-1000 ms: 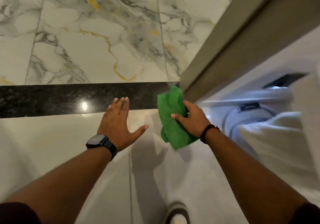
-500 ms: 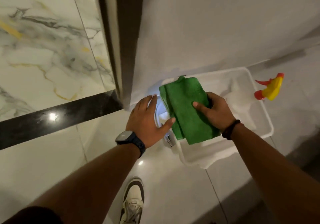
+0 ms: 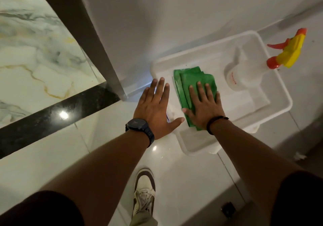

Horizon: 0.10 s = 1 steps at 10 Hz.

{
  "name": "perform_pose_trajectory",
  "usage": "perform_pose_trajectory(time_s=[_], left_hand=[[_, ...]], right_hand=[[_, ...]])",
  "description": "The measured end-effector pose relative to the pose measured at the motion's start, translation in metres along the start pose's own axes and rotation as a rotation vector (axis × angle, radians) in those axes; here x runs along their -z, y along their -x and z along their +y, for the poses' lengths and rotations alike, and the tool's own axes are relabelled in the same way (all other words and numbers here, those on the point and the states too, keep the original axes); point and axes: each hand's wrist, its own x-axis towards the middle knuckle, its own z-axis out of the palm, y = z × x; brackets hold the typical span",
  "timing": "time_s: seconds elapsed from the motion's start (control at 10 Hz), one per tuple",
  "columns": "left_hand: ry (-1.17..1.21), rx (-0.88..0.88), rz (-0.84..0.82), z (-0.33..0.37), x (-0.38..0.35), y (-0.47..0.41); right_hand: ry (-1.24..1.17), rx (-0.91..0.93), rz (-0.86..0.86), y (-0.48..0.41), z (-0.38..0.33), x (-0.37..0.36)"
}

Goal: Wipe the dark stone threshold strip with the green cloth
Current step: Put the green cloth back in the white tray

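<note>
Pressing flat with all its fingers spread, the right hand (image 3: 205, 107) lies on the green cloth (image 3: 190, 84) near the middle of the frame. It is not gripping; the palm just rests on top. The left hand (image 3: 155, 110) is open too, fingers stretched out, just beside the cloth at the left edge of the white tray (image 3: 279, 93). A dark watch (image 3: 138, 126) sits on the left wrist and a thin dark band (image 3: 216, 121) on the right.

The cloth is folded into a thick pad and lies inside the tray. A white spray bottle (image 3: 244, 75) with a yellow and red top (image 3: 290, 53) rests in the tray's upper right part, its top sticking out past the rim.

The tray sits on a shiny pale floor (image 3: 52, 156). At the left, the dark stone threshold strip (image 3: 52, 114) runs slantwise, glossy with a bright spot of light, well apart from the cloth. Marble tiles (image 3: 26, 54) with grey and gold veins fill the upper left. A grey door frame (image 3: 83, 26) meets the strip. A shoe (image 3: 144, 190) shows at the bottom.
</note>
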Motion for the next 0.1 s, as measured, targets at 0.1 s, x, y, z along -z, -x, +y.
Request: perform_pose_trajectory(time_s=[0.1], left_hand=[[0.042,0.060,0.010,-0.0176,0.0196,0.0150]], right_hand=[[-0.055,-0.051,0.145,0.0029,-0.0176,0.0171]])
